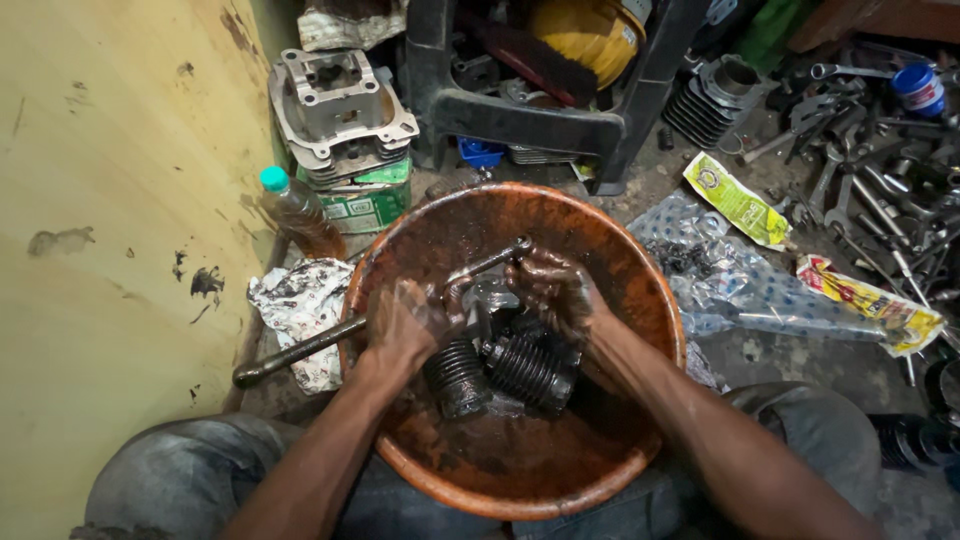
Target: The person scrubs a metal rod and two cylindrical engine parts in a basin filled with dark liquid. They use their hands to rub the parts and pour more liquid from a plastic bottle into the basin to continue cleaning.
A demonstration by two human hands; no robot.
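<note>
While gripping finned cylinders [500, 368] in basin [640, 300]: left hand [408, 322] and right hand [550, 287] closed, oily; washing step underway.

Basin rim [640, 260] and crossing rod [300, 352] hem both hands in.

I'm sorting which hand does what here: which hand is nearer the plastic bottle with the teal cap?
Left. The left hand works in the basin, on the side toward the bottle by the wall. The right hand is farther across the basin, beyond the finned cylinders.
</note>
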